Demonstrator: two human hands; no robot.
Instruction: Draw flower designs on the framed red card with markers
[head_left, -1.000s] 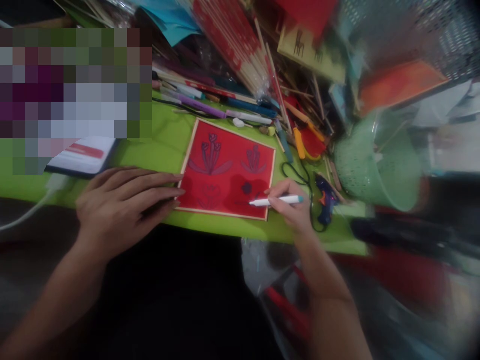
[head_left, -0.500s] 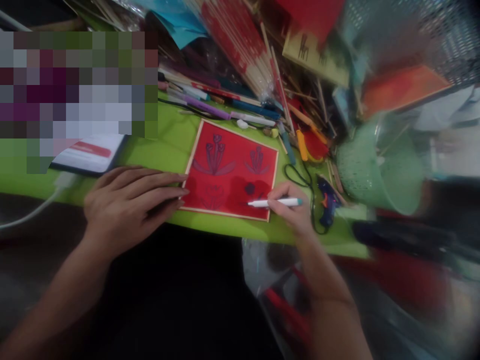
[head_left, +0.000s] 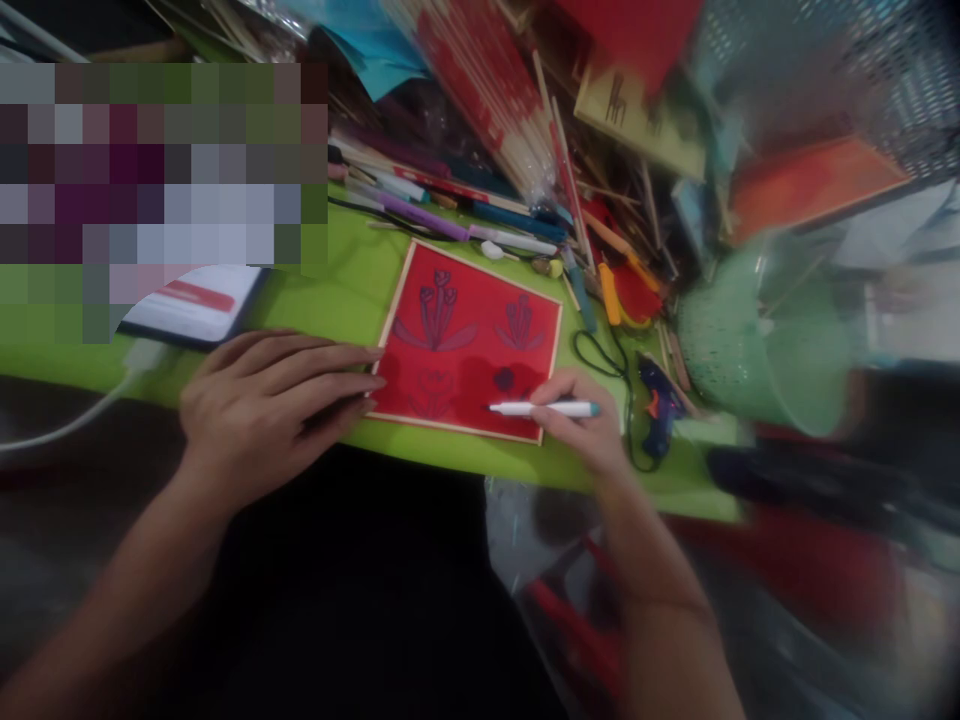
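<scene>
A red card with purple flower drawings lies on the green table top. My left hand rests flat with fingers stretched out, its fingertips touching the card's left edge. My right hand is closed round a white marker with a teal end. The marker lies nearly level and its tip touches the card near the lower right, just below a dark purple blot.
Pens, markers and wooden sticks are heaped behind the card. A blue glue gun with a black cord lies right of my right hand. A green perforated basket stands farther right. A white and red booklet lies at the left.
The marker tip has slid a little leftward along the card's lower part. My left hand has stayed on the card's left edge.
</scene>
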